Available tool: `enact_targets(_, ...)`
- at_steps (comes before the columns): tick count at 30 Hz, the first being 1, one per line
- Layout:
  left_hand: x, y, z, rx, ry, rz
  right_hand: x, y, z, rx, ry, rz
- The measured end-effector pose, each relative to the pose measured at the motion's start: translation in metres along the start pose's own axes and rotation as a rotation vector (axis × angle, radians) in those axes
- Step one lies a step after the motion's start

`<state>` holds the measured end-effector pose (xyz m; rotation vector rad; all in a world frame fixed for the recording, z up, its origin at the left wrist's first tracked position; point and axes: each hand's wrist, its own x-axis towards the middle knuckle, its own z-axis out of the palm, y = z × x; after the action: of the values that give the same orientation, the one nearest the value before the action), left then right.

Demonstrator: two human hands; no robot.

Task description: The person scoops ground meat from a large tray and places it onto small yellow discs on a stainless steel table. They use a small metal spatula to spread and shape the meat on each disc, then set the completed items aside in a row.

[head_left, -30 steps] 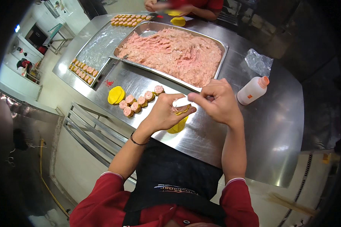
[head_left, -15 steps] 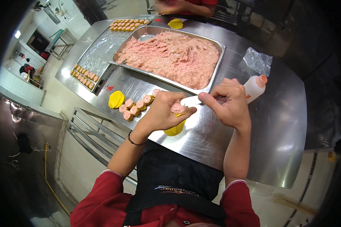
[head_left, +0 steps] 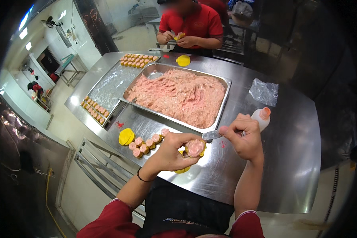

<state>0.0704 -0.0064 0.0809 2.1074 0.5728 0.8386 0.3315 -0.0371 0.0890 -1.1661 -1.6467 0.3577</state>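
Note:
My left hand (head_left: 171,152) is closed round a dumpling (head_left: 195,148), a yellow wrapper filled with pink minced meat that faces up. A flat metal spatula (head_left: 211,135) is gripped in my right hand (head_left: 246,137), its blade just apart from the dumpling. Beneath my left hand lie more yellow wrappers (head_left: 182,169), mostly hidden. To the left stand several filled dumplings (head_left: 144,148) on the steel table, beside a stack of round yellow wrappers (head_left: 126,136). Beyond my hands, a deep metal tray (head_left: 226,89) holds a large mass of pink minced meat (head_left: 182,93).
A white bottle with an orange tip (head_left: 261,118) stands just past my right hand. A crumpled clear plastic bag (head_left: 264,92) lies farther right. On the left, a film-covered tray (head_left: 113,79) bears rows of dumplings. Across the table, a co-worker in red (head_left: 191,25) handles a yellow wrapper.
The spatula has come away from the filling, rightward. The dumpling in my left hand now shows its top more fully. My view has tilted up, bringing more of the co-worker into sight.

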Motion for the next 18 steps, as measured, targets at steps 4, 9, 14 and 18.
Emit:
enact_targets(4, 0.004, 0.001, 0.01, -0.033, 0.042, -0.016, -0.001, 0.0, 0.001, -0.019, -0.037, -0.018)
enact_targets(9, 0.012, 0.002, 0.017, 0.012, -0.005, 0.039, -0.001, 0.002, 0.001, 0.002, -0.089, 0.014)
enact_targets(14, 0.013, 0.01, 0.015, 0.12, -0.041, 0.001, -0.001, 0.002, -0.002, 0.007, -0.083, 0.014)
enact_targets(18, 0.017, 0.011, 0.017, 0.001, -0.05, -0.019, -0.001, 0.001, -0.002, 0.017, -0.087, 0.023)
